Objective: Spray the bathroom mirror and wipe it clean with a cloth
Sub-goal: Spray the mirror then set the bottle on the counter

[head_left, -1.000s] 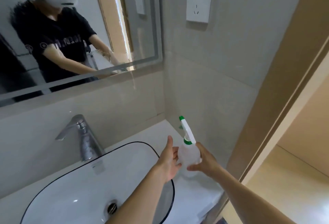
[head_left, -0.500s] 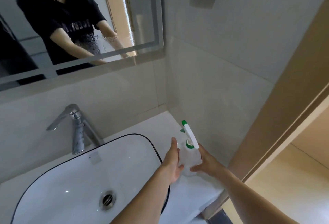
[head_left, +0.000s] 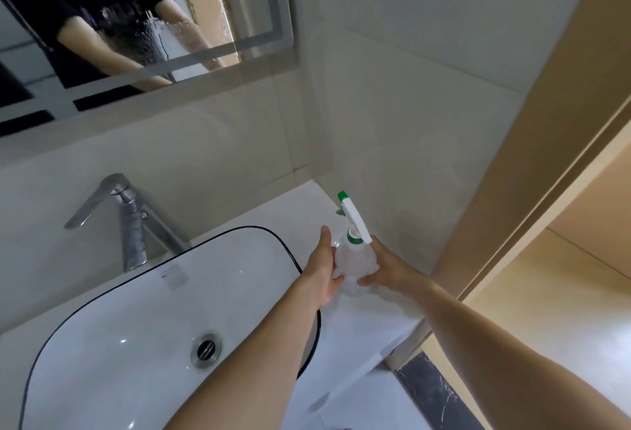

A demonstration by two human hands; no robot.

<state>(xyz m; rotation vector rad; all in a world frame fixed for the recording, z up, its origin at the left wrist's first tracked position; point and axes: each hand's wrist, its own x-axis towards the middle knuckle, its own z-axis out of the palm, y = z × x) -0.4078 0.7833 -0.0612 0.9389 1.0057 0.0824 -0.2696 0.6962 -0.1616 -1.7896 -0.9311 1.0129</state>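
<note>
Two hands (head_left: 358, 271) clasping spray bottle (head_left: 353, 255), basin (head_left: 112, 313) beside

Both hands on the spray bottle at the counter's back corner

The left hand (head_left: 322, 272) and right hand (head_left: 387, 267) cup a translucent spray bottle (head_left: 353, 259) with a white-and-green trigger head, beside the white sink (head_left: 102, 327) and chrome faucet (head_left: 131, 224); the mirror (head_left: 143, 20) above shows droplets and runs.
</note>
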